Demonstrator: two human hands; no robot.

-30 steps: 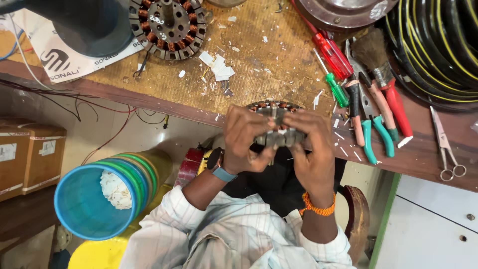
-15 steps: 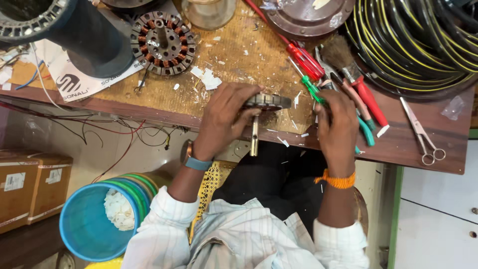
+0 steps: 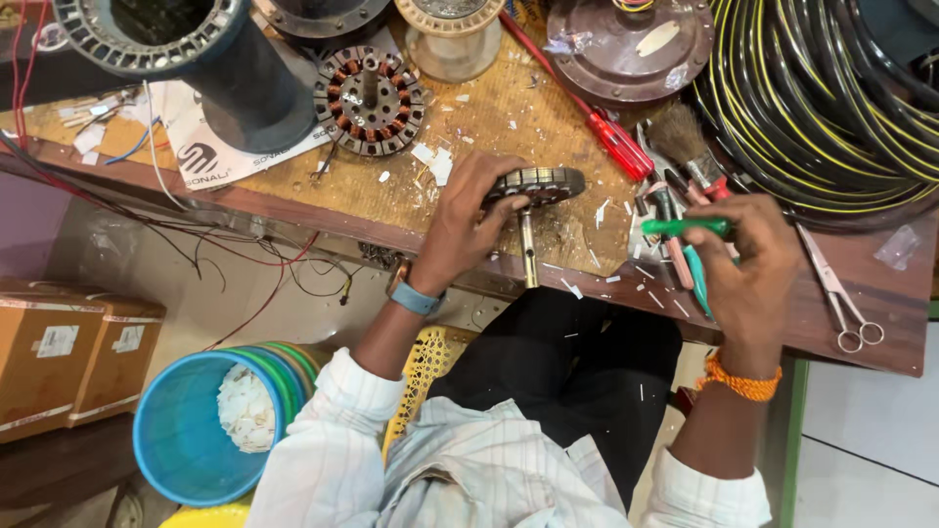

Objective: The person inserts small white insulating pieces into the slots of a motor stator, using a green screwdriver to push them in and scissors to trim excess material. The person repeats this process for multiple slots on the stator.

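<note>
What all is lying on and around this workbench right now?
Stator: one, grey metal, bench edge, under left hand.
Wound stator: one, copper and black, bench top.
Screwdriver: one, green, in right hand.
Red screwdriver: one, bench centre.
Brush: one, right of centre.
Scissors: one, steel, bench right.
Cable coil: one, black and yellow, top right.
Bucket: one, blue, floor left.
Boxes: two, brown, far left.
Left hand: grip on stator.
Right hand: grip on screwdriver.
</note>
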